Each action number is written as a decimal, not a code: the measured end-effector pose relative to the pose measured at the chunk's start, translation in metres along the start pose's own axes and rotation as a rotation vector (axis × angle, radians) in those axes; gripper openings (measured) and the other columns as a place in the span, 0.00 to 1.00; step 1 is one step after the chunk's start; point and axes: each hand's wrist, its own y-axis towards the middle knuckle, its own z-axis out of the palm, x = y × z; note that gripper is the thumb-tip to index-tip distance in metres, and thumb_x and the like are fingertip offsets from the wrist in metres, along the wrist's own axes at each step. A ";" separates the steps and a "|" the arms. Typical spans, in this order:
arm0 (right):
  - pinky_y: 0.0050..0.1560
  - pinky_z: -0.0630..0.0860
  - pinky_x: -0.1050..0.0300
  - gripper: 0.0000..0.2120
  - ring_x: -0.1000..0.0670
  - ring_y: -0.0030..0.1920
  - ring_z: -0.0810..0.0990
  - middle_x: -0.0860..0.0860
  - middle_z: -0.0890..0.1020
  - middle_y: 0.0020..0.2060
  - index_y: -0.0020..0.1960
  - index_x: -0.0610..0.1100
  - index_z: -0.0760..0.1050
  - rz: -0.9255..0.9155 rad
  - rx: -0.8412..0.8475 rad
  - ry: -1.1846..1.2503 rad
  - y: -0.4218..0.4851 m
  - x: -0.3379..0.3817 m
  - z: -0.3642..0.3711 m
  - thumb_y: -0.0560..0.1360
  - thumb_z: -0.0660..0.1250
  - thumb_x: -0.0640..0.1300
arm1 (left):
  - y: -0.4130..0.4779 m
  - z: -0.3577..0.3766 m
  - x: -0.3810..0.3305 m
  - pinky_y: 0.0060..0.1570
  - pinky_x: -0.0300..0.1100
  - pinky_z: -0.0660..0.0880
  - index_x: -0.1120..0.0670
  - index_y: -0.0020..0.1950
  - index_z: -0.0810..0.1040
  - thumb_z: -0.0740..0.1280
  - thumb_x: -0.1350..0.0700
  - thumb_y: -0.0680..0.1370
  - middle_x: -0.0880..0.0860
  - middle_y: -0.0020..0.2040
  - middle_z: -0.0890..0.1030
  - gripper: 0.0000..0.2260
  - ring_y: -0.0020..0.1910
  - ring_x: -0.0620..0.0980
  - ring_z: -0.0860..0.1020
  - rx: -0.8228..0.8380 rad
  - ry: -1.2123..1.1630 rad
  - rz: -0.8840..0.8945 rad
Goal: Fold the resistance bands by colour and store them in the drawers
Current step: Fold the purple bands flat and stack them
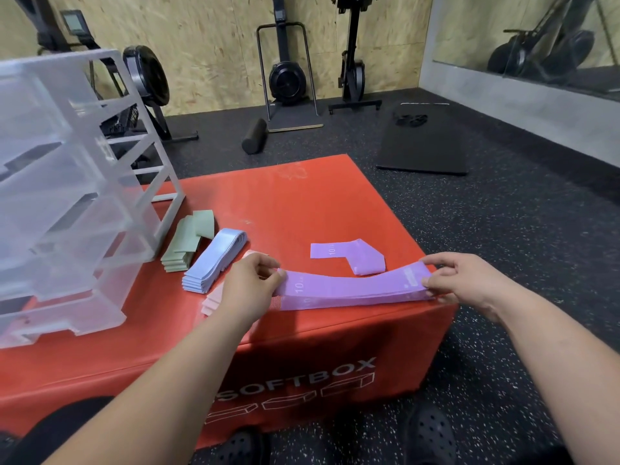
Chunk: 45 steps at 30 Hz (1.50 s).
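A stack of purple resistance bands (352,290) lies stretched along the front edge of the red soft box (288,203). My left hand (250,286) pinches its left end and my right hand (459,280) pinches its right end. One more purple band (349,256) lies bent just behind the stack. Folded green bands (184,243), folded blue bands (214,260) and pink bands (211,300) sit in a row to the left, the pink partly hidden by my left hand. The clear plastic drawer unit (67,196) stands on the box's left side.
Dark speckled gym floor surrounds the box. A black foam roller (255,135), a black mat (422,142) and exercise machines (288,72) stand against the wooden back wall. My black shoes (429,434) rest in front of the box.
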 end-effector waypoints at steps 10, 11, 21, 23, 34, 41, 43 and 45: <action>0.42 0.80 0.54 0.22 0.51 0.39 0.85 0.52 0.88 0.37 0.61 0.53 0.81 -0.103 -0.112 -0.408 0.006 -0.007 0.002 0.70 0.76 0.36 | 0.001 0.012 0.007 0.43 0.42 0.76 0.49 0.51 0.82 0.74 0.57 0.77 0.46 0.39 0.83 0.05 0.41 0.45 0.82 0.034 0.240 0.082; 0.41 0.77 0.56 0.22 0.53 0.39 0.85 0.56 0.87 0.37 0.60 0.56 0.81 -0.122 -0.129 -0.507 0.007 -0.008 0.002 0.69 0.76 0.39 | 0.000 0.014 0.006 0.42 0.40 0.74 0.49 0.51 0.82 0.74 0.57 0.77 0.46 0.40 0.83 0.06 0.40 0.44 0.81 0.044 0.264 0.097; 0.48 0.76 0.53 0.26 0.56 0.43 0.78 0.57 0.78 0.43 0.65 0.60 0.78 -0.233 -0.175 -0.850 0.019 -0.015 0.002 0.68 0.80 0.52 | 0.002 0.020 0.010 0.45 0.50 0.78 0.50 0.57 0.81 0.72 0.59 0.76 0.50 0.50 0.78 0.10 0.46 0.54 0.80 0.112 0.576 0.357; 0.54 0.77 0.52 0.28 0.56 0.47 0.78 0.57 0.76 0.49 0.66 0.61 0.78 -0.286 -0.138 -0.854 0.019 -0.013 -0.003 0.68 0.81 0.53 | 0.002 0.019 0.009 0.47 0.50 0.78 0.50 0.59 0.81 0.71 0.57 0.77 0.51 0.53 0.76 0.11 0.53 0.56 0.79 0.121 0.640 0.388; 0.61 0.77 0.53 0.24 0.58 0.55 0.79 0.65 0.80 0.55 0.59 0.64 0.80 -0.393 0.050 -0.972 0.024 -0.014 -0.008 0.67 0.83 0.50 | 0.005 0.003 0.009 0.64 0.46 0.73 0.44 0.69 0.77 0.77 0.47 0.75 0.44 0.61 0.78 0.23 0.61 0.48 0.76 0.479 0.627 0.495; 0.63 0.76 0.55 0.28 0.59 0.58 0.78 0.64 0.78 0.58 0.62 0.65 0.79 -0.384 0.143 -0.990 0.031 -0.003 -0.009 0.63 0.81 0.59 | 0.011 -0.002 0.002 0.65 0.45 0.72 0.41 0.71 0.76 0.77 0.43 0.74 0.43 0.63 0.77 0.26 0.63 0.45 0.74 0.503 0.640 0.534; 0.62 0.76 0.56 0.26 0.59 0.58 0.78 0.65 0.79 0.58 0.62 0.64 0.79 -0.420 0.111 -0.952 0.033 0.006 -0.004 0.66 0.81 0.58 | 0.016 -0.001 -0.005 0.65 0.45 0.72 0.42 0.72 0.76 0.76 0.42 0.76 0.44 0.64 0.77 0.25 0.64 0.47 0.73 0.498 0.628 0.540; 0.60 0.76 0.56 0.21 0.60 0.56 0.79 0.65 0.80 0.57 0.61 0.63 0.80 -0.471 0.035 -0.906 0.036 0.015 0.005 0.69 0.80 0.55 | 0.020 0.005 -0.011 0.65 0.46 0.72 0.43 0.72 0.77 0.74 0.44 0.78 0.44 0.64 0.77 0.23 0.64 0.48 0.74 0.467 0.623 0.540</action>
